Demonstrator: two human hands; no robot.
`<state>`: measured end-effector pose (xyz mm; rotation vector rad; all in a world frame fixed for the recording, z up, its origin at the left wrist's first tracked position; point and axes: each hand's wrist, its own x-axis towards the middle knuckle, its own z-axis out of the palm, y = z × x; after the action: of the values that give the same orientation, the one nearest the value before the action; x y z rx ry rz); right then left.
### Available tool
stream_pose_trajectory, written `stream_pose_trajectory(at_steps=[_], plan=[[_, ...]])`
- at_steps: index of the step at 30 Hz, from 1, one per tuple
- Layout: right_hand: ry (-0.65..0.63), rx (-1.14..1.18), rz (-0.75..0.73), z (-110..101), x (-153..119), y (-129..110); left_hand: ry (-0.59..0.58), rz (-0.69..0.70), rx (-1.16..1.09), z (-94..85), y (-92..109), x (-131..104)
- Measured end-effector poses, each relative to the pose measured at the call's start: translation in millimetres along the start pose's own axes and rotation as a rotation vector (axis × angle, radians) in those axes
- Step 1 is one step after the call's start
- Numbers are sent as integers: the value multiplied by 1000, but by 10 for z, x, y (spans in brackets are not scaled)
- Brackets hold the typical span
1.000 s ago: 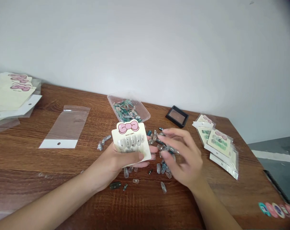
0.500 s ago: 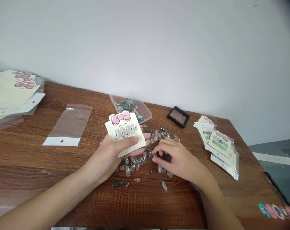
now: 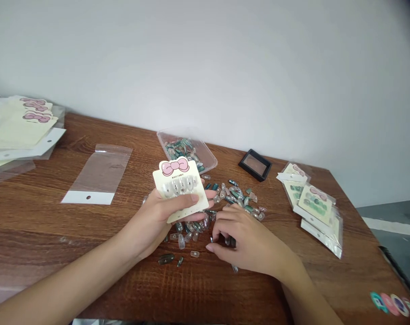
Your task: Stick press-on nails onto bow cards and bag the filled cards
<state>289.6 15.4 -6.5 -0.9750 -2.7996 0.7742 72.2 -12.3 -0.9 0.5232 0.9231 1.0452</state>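
My left hand is closed around a cream card with a pink bow at its top, tilted above the table. A row of clear press-on nails with small dark star marks is fixed on the card, and my thumb lies across its lower part. My right hand hovers low at the near side of a loose pile of press-on nails, fingers curled. Between its thumb and index fingertip shows a small bluish press-on nail, mostly hidden. A dark nail lies nearer to me.
A clear plastic box of green nails stands by the wall. Beside it sits a black frame-like case. Packed nail cards are at right, an empty clear bag at left, and blank bow cards far left.
My right hand has moved toward me and slightly left, away from the middle of the pile, with thumb and index closer together. My left hand still holds the card in nearly the same place.
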Motion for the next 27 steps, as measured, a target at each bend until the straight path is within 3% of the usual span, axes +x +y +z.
stream_pose_trajectory(at_steps=[6,12,27], plan=[[6,34,32,-115,-56,35,-26,-4,-17,5,7,16],[-54,39,29,-40,-17,32,-22,-15,-12,-4,2,25],[-46,10,62,-7,0,26,-19,-18,-28,1,6,46]])
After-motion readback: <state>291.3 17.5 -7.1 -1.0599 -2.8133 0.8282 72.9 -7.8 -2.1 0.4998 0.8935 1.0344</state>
